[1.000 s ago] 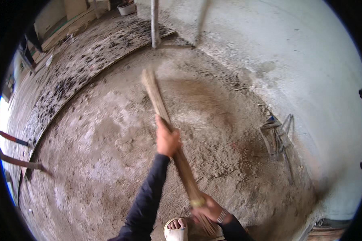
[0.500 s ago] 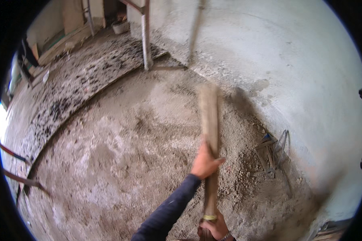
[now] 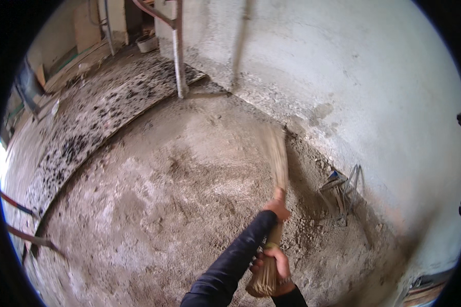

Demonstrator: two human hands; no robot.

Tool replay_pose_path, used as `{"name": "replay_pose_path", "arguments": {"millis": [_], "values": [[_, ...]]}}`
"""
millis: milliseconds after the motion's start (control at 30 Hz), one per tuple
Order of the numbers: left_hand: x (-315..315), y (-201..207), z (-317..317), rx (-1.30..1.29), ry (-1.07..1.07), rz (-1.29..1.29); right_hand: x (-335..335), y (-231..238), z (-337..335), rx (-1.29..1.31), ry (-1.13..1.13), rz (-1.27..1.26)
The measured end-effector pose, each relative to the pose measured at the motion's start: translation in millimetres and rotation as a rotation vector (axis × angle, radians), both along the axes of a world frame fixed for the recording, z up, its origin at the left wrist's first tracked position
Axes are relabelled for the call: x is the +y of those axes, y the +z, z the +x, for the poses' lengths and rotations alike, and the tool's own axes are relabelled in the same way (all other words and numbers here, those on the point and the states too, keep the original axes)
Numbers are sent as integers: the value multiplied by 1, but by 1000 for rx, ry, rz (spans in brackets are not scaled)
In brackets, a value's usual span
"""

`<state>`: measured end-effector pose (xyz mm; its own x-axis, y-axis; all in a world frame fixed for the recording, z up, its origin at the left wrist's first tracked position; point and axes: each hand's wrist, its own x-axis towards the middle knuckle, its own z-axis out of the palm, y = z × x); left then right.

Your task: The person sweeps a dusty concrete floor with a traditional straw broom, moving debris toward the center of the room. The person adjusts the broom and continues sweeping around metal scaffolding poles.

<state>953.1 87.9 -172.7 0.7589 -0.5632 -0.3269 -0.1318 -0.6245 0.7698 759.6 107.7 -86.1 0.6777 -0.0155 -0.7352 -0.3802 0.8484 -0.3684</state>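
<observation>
A straw-coloured hand broom (image 3: 276,163) slants away from me over the dusty rubble floor, its bristle end blurred and spread near the foot of the wall. My left hand (image 3: 277,206) is closed around its middle, palm down. Lower down, my right hand (image 3: 277,263) grips the broom close to its bound, cut end, which sticks out below my fingers. To the right of the bristles lies a heap of loose gravel and grit (image 3: 305,215).
A pale plastered wall (image 3: 363,102) bounds the right side. Metal scraps (image 3: 340,192) lie against its foot. A metal post (image 3: 179,64) stands at the back, beside a dirt-spattered board (image 3: 100,112). Bars (image 3: 33,238) jut in at left. A person's leg (image 3: 26,87) is far left.
The broom's bristle end has shifted slightly right and nearer, and now fans out. Both hands moved with it, my right hand coming farther up into view. The picture has tilted a little.
</observation>
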Motion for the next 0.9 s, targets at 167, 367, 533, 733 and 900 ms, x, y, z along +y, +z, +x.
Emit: {"name": "replay_pose_path", "arguments": {"millis": [167, 367, 533, 733, 900], "values": [[41, 65, -86, 50, 53, -382, 18, 20, -91, -133, 149, -365], [101, 70, -40, -371, 387, -428, 39, -3, -32, -157, 430, -681], [50, 27, 16, -119, 219, -128, -3, -11, 19, -206, 267, 226], [-33, 40, -117, 127, 60, -339, -75, 0, -123, -108, 307, -378], [-35, 88, -203, 203, 200, -1074, -146, 76, -211, 42, 755, -1407]]}}
